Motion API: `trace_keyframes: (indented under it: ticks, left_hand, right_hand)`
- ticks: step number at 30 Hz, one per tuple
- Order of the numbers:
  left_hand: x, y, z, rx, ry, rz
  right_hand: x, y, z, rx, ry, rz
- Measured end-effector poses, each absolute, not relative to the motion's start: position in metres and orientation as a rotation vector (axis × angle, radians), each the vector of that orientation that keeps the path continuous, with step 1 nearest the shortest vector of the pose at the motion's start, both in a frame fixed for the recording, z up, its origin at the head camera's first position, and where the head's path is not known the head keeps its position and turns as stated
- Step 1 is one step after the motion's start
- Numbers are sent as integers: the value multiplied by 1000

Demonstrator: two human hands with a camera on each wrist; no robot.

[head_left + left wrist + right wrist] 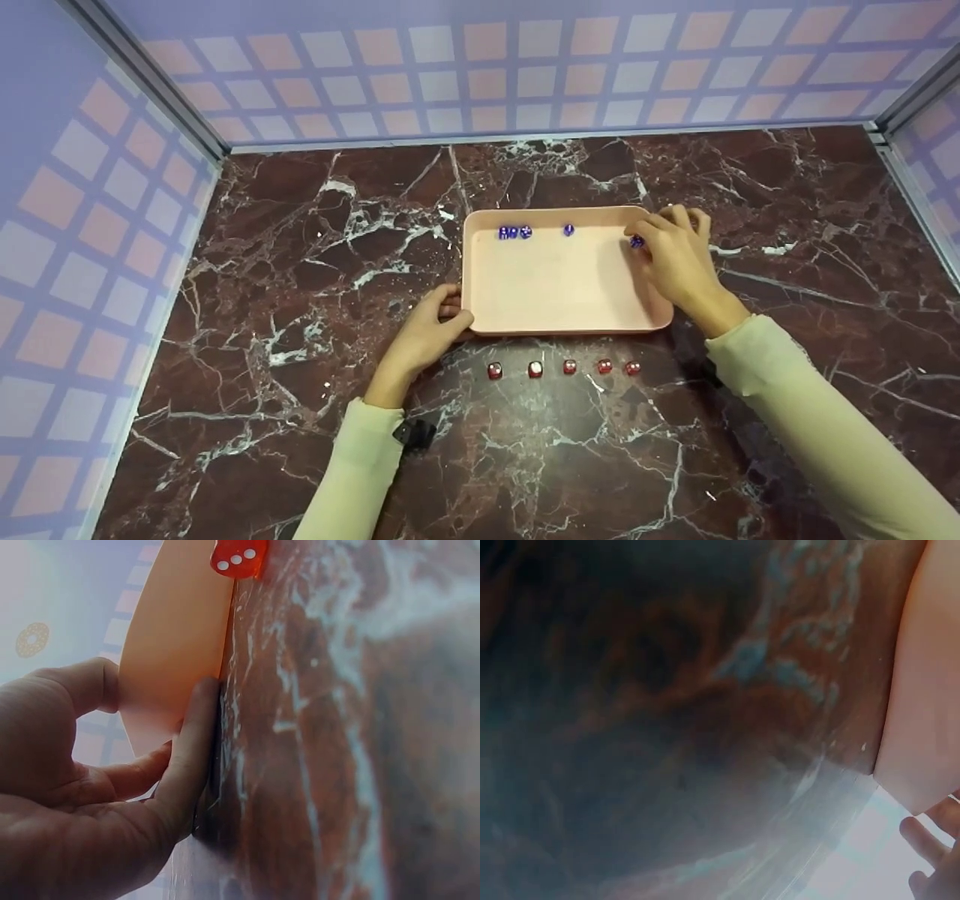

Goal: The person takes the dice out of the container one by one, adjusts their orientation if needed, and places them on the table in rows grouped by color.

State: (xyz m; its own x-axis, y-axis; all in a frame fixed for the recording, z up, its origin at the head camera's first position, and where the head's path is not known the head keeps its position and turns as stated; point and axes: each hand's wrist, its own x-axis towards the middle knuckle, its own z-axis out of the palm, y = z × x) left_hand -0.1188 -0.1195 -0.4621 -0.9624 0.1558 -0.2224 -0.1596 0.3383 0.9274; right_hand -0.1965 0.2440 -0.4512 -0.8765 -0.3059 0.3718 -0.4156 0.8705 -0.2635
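Note:
A shallow peach tray (555, 300) sits on the marbled table. Along its far inner side lie several blue dice (568, 230), some in a tight group towards the left. My left hand (427, 330) grips the near left corner of the tray; the left wrist view has the thumb at the rim and a finger low against the wall. Over the tray's right end, my right hand (679, 259) pinches a blue die (637, 241) at the fingertips. In the right wrist view only part of that hand (934, 851) shows, beside the tray wall (922, 690); the die is hidden there.
Several red dice (570, 367) stand in a spaced row on the table (300, 435) in front of the tray. One red die (238, 558) also shows at the top of the left wrist view. Checkered panels (487, 67) wall in the back and sides.

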Motion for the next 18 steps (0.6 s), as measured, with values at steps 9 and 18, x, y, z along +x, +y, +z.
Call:
trace_keyframes:
  ticks: [9,18]
  left_hand:
    - [-119,-119,-462,-15,2366,1660]
    - [-118,-119,-463,7,2334,1697]
  right_hand:
    - [-197,243,-451,531,-2726,502]
    - [-196,244,-450,530,-2746,493]
